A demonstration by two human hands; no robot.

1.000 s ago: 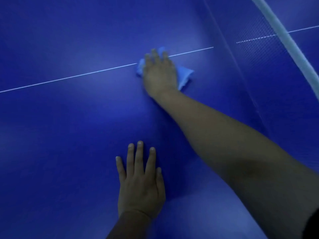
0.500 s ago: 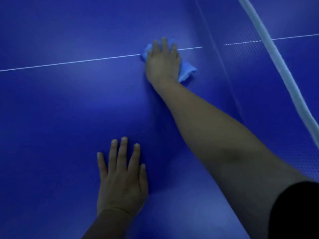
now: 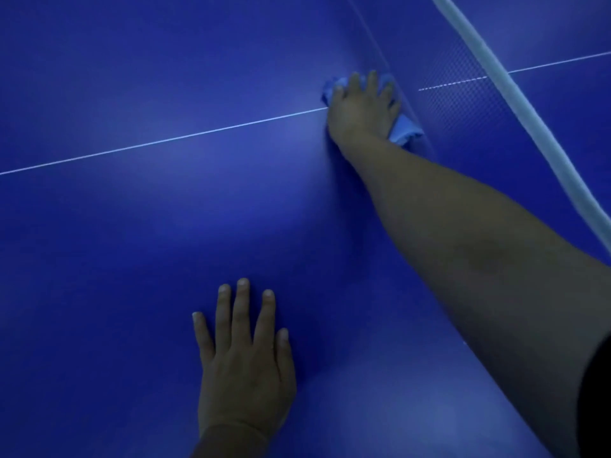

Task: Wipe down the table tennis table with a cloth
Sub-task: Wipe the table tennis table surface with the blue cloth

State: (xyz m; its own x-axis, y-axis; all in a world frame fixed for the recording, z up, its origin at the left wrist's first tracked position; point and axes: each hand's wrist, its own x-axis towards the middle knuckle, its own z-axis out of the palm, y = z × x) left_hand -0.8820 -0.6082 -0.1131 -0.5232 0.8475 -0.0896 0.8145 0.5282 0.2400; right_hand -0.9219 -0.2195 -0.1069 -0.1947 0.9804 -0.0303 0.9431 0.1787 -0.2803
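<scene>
Currently your right hand [image 3: 362, 109] presses the light blue cloth [image 3: 405, 132] flat against the table [image 3: 132, 259], fingers spread and nearly straight on top of it, not curled around it. The cloth sits at the far end of the white centre line [image 3: 165, 140], right beside the foot of the net [image 3: 463, 104]; parts of it show beyond the fingertips and beside the wrist. Your left hand [image 3: 246, 365] lies open, palm down on the near surface, holding nothing and serving as a brace.

Keep the palm weight over the middle of the cloth so the loose corner near the wrist does not fold under. Work the strip along the net base with short overlapping strokes, since this edge probably collects dust. Avoid pushing the cloth into the mesh or against the white top band [image 3: 515, 104]; the fabric could snag. Keep the left hand planted while the right arm is at full reach, and shift it only between strokes.
</scene>
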